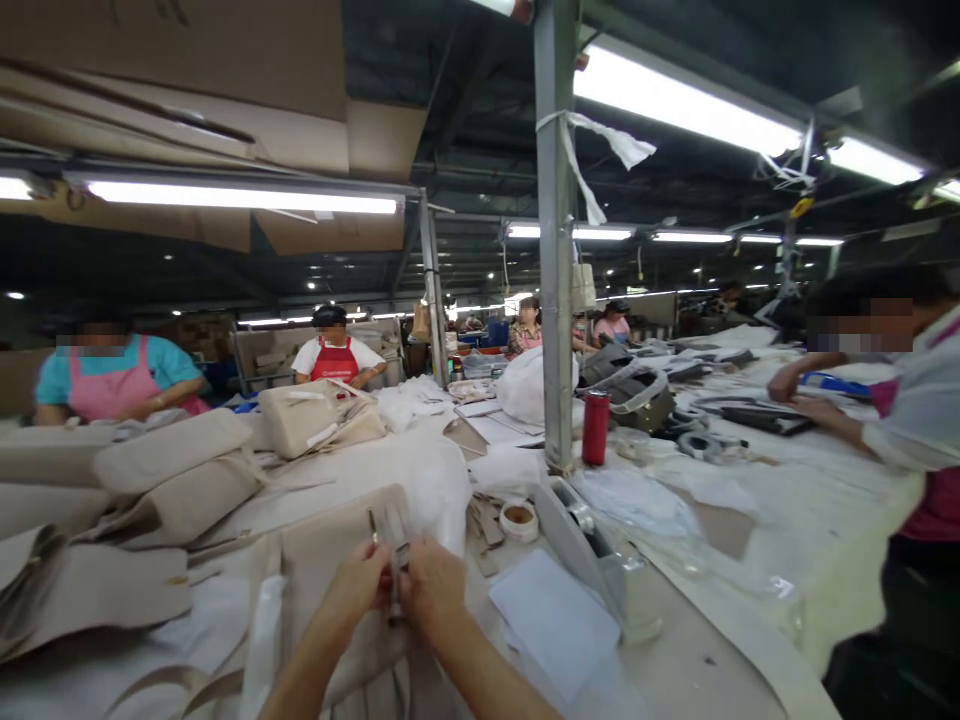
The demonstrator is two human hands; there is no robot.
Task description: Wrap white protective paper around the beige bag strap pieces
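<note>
Both hands meet over a beige bag (315,545) that lies flat on the table before me. Pinched in my left hand (358,583) is one side of a narrow strap (394,520) with small metal pieces on it. My right hand (435,588) grips the same strap from the other side, its fingers curled and partly hidden. A small metal fitting shows just above my left fingertips. Left of the hands, a white-wrapped strap (264,640) runs across the bag.
More beige bags (172,450) are piled at left. To the right are a tape dispenser (592,560), white sheets (555,615), a round tub (519,520) and a red bottle (595,428) beside a metal post (556,250). Co-workers sit across the table; another person (922,410) works at right.
</note>
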